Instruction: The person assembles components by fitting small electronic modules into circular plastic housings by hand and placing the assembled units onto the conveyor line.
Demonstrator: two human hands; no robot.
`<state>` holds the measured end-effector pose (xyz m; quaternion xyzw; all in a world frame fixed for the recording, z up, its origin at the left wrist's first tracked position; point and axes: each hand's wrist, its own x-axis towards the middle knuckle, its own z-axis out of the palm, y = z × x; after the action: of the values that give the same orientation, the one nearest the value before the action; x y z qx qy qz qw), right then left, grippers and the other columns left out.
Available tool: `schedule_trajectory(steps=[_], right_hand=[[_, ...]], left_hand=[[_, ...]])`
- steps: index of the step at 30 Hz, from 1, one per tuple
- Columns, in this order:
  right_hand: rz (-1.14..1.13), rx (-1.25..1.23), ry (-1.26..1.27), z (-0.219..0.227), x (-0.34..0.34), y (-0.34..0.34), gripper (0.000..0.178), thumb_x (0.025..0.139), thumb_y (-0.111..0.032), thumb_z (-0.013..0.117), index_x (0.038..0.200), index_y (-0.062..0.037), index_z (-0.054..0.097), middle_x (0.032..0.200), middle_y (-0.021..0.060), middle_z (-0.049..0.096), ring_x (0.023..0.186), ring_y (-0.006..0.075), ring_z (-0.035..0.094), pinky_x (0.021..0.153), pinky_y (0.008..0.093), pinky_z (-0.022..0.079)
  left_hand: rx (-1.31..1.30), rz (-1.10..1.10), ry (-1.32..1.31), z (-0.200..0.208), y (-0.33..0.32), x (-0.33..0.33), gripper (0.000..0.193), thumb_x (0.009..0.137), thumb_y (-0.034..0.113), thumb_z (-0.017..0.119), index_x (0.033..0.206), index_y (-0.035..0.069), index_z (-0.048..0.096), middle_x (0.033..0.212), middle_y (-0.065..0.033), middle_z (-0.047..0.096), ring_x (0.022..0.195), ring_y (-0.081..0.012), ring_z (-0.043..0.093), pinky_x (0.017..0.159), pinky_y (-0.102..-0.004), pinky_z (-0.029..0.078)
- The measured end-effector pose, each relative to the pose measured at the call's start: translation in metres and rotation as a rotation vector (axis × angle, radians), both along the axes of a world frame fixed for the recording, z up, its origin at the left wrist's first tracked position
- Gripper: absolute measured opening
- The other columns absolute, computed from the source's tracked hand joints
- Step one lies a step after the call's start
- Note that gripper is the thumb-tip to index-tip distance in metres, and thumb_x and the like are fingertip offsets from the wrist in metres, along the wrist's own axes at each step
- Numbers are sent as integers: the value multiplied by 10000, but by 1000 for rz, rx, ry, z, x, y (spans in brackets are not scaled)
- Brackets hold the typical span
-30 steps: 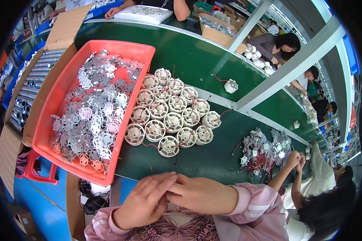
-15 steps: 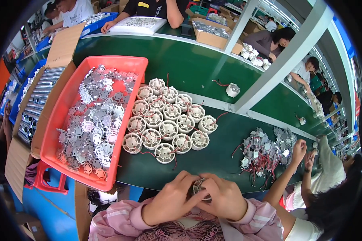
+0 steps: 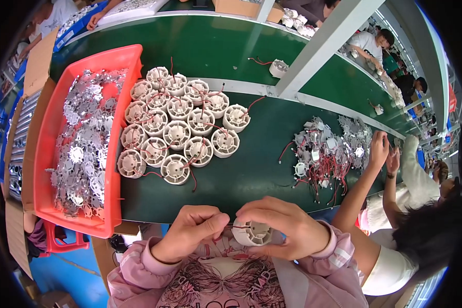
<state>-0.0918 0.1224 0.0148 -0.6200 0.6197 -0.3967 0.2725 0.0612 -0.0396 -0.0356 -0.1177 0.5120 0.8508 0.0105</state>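
Note:
My right hand (image 3: 287, 228) is closed around a round white plastic housing (image 3: 252, 234), just over the table's near edge. Its spoked face is tilted up toward me. A thin red wire (image 3: 237, 227) runs from the housing's left side to my left hand (image 3: 195, 233), whose thumb and forefinger pinch together on it. Beyond my hands stands a cluster of similar white housings (image 3: 177, 134), several with red wires sticking out. Farther right lies a pile of small silver-grey parts (image 3: 321, 149) tangled with red wires.
At left, a red tub (image 3: 113, 197) holds many flat metal pieces, beside a cardboard box (image 3: 41, 77) of metal tubes. A metal post (image 3: 323, 51) rises from the table divider. One wired housing (image 3: 278, 68) sits beyond it. At right, a co-worker's arms (image 3: 364, 185) reach over the table.
My hands have moved apart, the left drawing away with the wire. The housing, mostly covered by fingers before, now shows its spoked face. The whole view has shifted.

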Motion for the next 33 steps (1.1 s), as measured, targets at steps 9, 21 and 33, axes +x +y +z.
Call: schedule_trajectory(steps=[9, 21, 33], right_hand=[[-190, -47, 364, -39, -21, -5, 491, 714, -36, 720, 1180, -29, 566, 1169, 154, 585, 1038, 336, 569, 871, 391, 474], [-603, 40, 820, -34, -118, 13, 237, 668, 61, 651, 888, -26, 676, 956, 102, 610, 872, 303, 543, 775, 389, 470], [-341, 72, 719, -38, -120, -9, 157, 732, 43, 657, 863, -25, 602, 864, 50, 593, 804, 209, 543, 759, 319, 465]], left_hand=[[-1276, 308, 95, -33, 23, -23, 114, 821, 87, 656, 754, 12, 603, 700, -100, 533, 518, -256, 506, 489, -346, 421], [-1463, 381, 231, 16, 16, -15, 256, 737, -6, 660, 992, -5, 635, 1135, -186, 513, 1019, -359, 545, 833, -412, 464], [-1236, 404, 364, 14, 10, -16, 246, 769, -51, 594, 1009, -12, 628, 1055, -182, 555, 928, -318, 577, 774, -371, 474]])
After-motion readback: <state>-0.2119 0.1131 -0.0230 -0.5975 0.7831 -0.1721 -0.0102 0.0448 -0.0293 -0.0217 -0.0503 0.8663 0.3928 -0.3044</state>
